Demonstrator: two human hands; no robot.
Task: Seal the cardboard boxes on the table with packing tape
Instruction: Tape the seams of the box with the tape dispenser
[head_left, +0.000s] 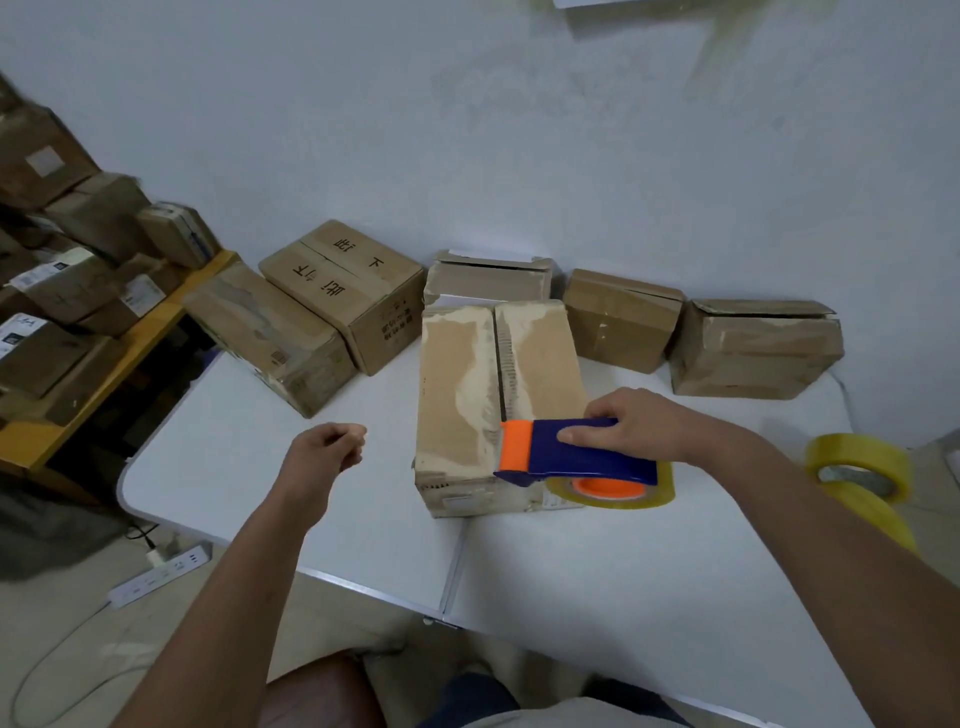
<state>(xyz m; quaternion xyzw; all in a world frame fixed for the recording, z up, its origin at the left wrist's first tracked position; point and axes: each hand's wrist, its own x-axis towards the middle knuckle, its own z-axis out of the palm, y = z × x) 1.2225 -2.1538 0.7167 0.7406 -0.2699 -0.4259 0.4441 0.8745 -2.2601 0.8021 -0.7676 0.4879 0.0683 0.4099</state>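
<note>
gripping the tape dispenser (576, 457) on the box (493, 395), right hand (631, 426); left hand (324, 449) loosely curled, holding nothing.

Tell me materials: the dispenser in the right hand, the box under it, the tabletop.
Tape dispenser: looks like molded plastic, glossy blue body, orange front and hub; clear yellowish tape roll.
Center box: brown corrugated cardboard, matte; pale torn patches where old tape stripped the surface.
Table: smooth white top with a slight sheen, likely laminate or plastic; core not visible.
</note>
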